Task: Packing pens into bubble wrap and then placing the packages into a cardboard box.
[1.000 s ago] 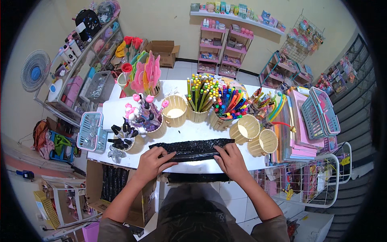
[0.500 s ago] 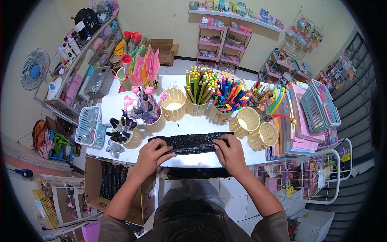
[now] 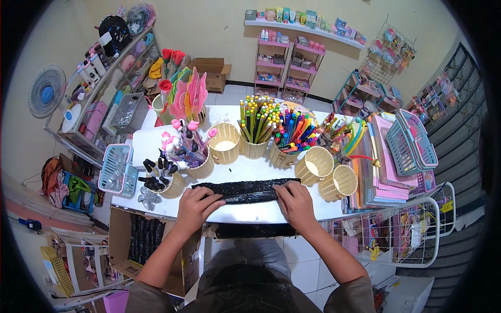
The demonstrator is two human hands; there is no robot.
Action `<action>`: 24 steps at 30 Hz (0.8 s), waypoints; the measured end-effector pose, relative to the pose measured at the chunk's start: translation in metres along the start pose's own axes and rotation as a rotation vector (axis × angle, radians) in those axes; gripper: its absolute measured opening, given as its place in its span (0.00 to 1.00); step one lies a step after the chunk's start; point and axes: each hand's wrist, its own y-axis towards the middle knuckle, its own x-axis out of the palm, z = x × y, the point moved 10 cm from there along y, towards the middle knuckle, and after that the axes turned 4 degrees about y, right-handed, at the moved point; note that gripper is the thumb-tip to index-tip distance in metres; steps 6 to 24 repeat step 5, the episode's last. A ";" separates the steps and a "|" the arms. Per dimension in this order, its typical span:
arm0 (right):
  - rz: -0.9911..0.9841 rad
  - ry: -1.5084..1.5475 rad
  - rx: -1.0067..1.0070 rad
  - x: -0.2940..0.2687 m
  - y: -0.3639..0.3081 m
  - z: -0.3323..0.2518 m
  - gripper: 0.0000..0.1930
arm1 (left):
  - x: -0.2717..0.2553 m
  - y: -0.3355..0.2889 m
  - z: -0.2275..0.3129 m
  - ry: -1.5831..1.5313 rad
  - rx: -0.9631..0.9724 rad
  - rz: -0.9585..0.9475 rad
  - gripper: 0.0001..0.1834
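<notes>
A long, flat bundle wrapped in shiny black plastic [image 3: 249,191] lies crosswise at the front of the white table [image 3: 232,169]. My left hand [image 3: 199,207] grips it near its left end, fingers bent over the near edge. At the other end my right hand [image 3: 295,204] has its fingertips closed on the plastic. What is inside the wrapping cannot be seen. Below the table edge on the left, a cardboard box [image 3: 188,261] contains several similar black bundles [image 3: 146,240].
Behind the bundle stand woven baskets, some bare inside [image 3: 225,141], others with pencils [image 3: 255,117], coloured pens [image 3: 295,130] or figure-topped pens [image 3: 188,143]. A blue basket [image 3: 116,169] sits left; stacked paper [image 3: 383,161] and another blue basket [image 3: 412,143] are right.
The view has tilted slightly, so the table appears lower. Both hands stay on the black bundle, with only a slight shift of the fingers.
</notes>
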 end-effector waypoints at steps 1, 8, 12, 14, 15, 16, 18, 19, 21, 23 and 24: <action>0.010 0.000 -0.016 0.000 -0.001 0.000 0.17 | 0.000 0.001 0.003 0.054 0.020 -0.011 0.12; 0.014 0.002 -0.034 -0.001 0.000 -0.006 0.23 | 0.002 -0.001 0.000 0.105 0.024 0.006 0.12; 0.014 0.002 -0.034 -0.001 0.000 -0.006 0.23 | 0.002 -0.001 0.000 0.105 0.024 0.006 0.12; 0.014 0.002 -0.034 -0.001 0.000 -0.006 0.23 | 0.002 -0.001 0.000 0.105 0.024 0.006 0.12; 0.014 0.002 -0.034 -0.001 0.000 -0.006 0.23 | 0.002 -0.001 0.000 0.105 0.024 0.006 0.12; 0.014 0.002 -0.034 -0.001 0.000 -0.006 0.23 | 0.002 -0.001 0.000 0.105 0.024 0.006 0.12; 0.014 0.002 -0.034 -0.001 0.000 -0.006 0.23 | 0.002 -0.001 0.000 0.105 0.024 0.006 0.12; 0.014 0.002 -0.034 -0.001 0.000 -0.006 0.23 | 0.002 -0.001 0.000 0.105 0.024 0.006 0.12; 0.014 0.002 -0.034 -0.001 0.000 -0.006 0.23 | 0.002 -0.001 0.000 0.105 0.024 0.006 0.12; 0.014 0.002 -0.034 -0.001 0.000 -0.006 0.23 | 0.002 -0.001 0.000 0.105 0.024 0.006 0.12; 0.014 0.002 -0.034 -0.001 0.000 -0.006 0.23 | 0.002 -0.001 0.000 0.105 0.024 0.006 0.12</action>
